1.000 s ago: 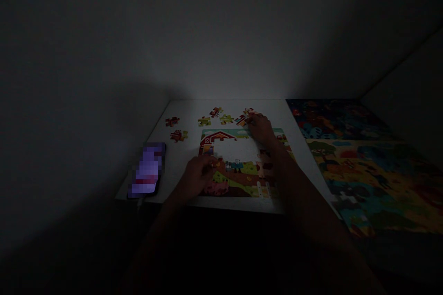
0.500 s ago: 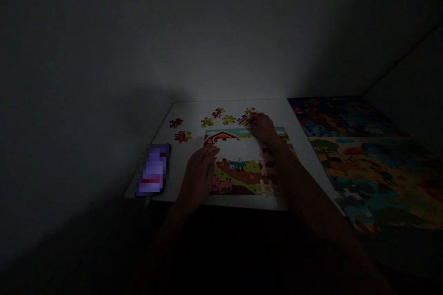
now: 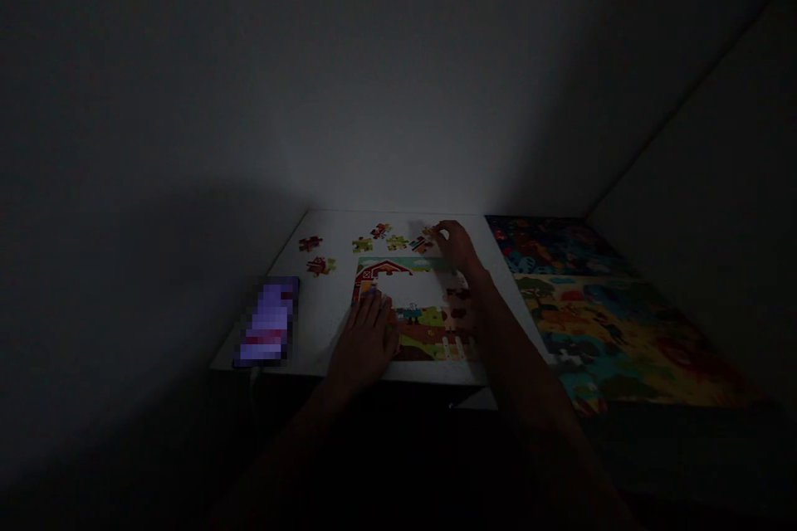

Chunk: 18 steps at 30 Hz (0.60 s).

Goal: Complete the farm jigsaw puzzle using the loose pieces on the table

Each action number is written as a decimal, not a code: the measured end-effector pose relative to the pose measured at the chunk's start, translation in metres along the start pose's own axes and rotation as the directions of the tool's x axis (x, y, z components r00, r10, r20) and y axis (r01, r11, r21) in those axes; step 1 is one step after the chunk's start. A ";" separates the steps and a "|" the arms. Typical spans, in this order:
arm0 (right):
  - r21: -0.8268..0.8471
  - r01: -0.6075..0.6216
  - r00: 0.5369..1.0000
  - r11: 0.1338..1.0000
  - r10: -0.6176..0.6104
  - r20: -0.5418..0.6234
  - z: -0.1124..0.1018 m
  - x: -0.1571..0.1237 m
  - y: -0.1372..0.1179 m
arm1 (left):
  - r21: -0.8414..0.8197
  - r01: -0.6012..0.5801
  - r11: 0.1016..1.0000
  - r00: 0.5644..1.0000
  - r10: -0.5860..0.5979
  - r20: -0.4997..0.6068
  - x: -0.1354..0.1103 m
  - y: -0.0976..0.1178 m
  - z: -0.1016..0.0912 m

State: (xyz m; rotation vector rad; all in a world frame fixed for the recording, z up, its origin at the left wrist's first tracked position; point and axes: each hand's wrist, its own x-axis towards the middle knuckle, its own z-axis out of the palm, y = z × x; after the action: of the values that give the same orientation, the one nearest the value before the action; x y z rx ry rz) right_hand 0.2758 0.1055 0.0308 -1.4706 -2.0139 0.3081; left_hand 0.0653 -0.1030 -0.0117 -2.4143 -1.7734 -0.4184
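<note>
A farm jigsaw puzzle (image 3: pixel 429 340) lies partly assembled on the white table, with a gap in its middle below the red barn roof. My left hand (image 3: pixel 364 340) rests flat over its lower left part, fingers stretched out. Beyond the puzzle's top edge, my right hand (image 3: pixel 456 245) pinches a small puzzle piece (image 3: pixel 428 231) between thumb and fingertips. Right beside it lies a striped loose piece (image 3: pixel 421 245). Green pieces (image 3: pixel 397 242) and a reddish piece (image 3: pixel 381 231) are scattered to the left of that hand.
On the left of the table (image 3: pixel 324 323) lies a lit phone (image 3: pixel 267 322) with a cable. Red pieces (image 3: pixel 320 266) sit behind it. At the right are a colourful animal picture (image 3: pixel 579 307) and a darker picture (image 3: pixel 541 245). A wall (image 3: pixel 398 116) rises behind; the room is dim.
My left hand has gone from curled fingers at the puzzle's left edge to lying flat lower on it. My right hand has lifted a piece away from the striped one. The view has shifted.
</note>
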 end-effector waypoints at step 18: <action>-0.363 -0.045 0.997 0.931 0.066 0.045 -0.006 -0.210 0.001 | -0.028 -0.029 0.999 0.998 0.027 -0.057 0.001 -0.005 0.012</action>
State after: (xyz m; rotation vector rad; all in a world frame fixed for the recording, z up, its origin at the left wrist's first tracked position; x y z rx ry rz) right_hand 0.3194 -0.0882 -0.0367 -1.7604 -2.1601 -0.0036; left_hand 0.0629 -0.0971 -0.0230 -2.4183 -1.7201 -0.5073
